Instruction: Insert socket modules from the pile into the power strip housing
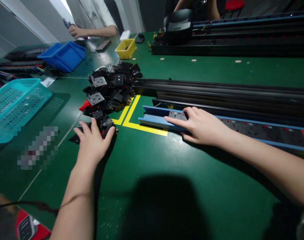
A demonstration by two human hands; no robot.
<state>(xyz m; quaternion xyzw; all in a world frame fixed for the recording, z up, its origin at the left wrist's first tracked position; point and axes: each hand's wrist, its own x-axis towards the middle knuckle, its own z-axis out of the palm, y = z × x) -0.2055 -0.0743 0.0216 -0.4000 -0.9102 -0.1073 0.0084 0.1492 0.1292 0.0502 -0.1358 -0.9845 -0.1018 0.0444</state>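
A blue channel point(153, 118) lies on the green table, its left end bare and several black socket modules seated in a row along it. My right hand point(200, 126) rests over the channel beside a black socket module point(176, 115), index finger stretched toward the bare end, fingers apart. To the left, my left hand point(93, 143) has its fingers spread at the near edge of a heap of black socket modules point(109, 86). Its thumb and fingers are around a module at the heap's front, not closed on it. A red piece point(85, 105) sits at the heap's left side.
Black rails point(216, 91) lie behind the channel. At left are a turquoise basket point(22, 103) and a blue bin point(64, 55); a yellow bin point(126, 49) stands farther back. Yellow tape point(147, 129) marks the table. Two people are across the table, near more long rails point(229, 50).
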